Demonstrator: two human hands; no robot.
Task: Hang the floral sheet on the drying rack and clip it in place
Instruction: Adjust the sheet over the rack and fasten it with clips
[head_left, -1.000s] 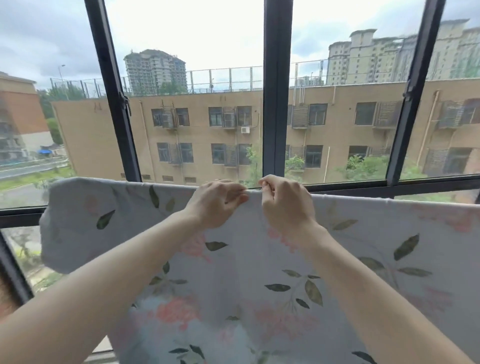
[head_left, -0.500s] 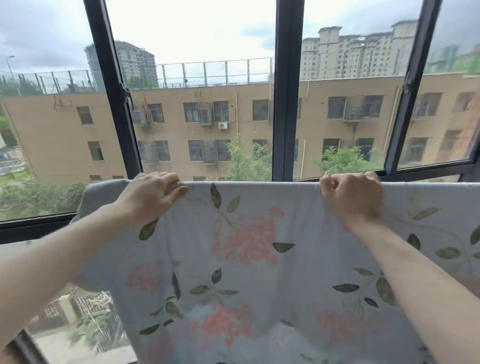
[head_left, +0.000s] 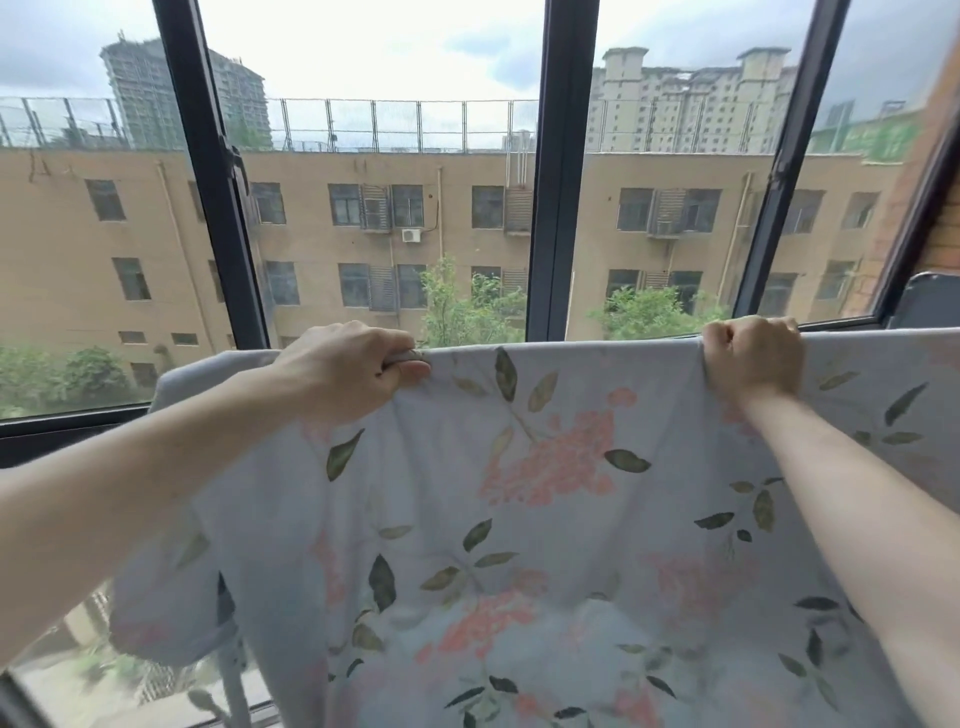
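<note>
A: Where do we log the floral sheet (head_left: 545, 519)?

B: It hangs in front of the window frame (head_left: 558, 171), its top edge stretched level between both hands, the rest draping down. The rack itself is hidden under the cloth, so we cannot tell how it sits on it.

A: Grip state?

B: We note the left hand (head_left: 348, 371) curled round a bunched fold of the top edge, thumb beneath. The right hand (head_left: 750, 358) is fisted over the same edge, well apart from the left.

A: Beyond the glass?

B: A tan building (head_left: 363, 234) and trees.
</note>
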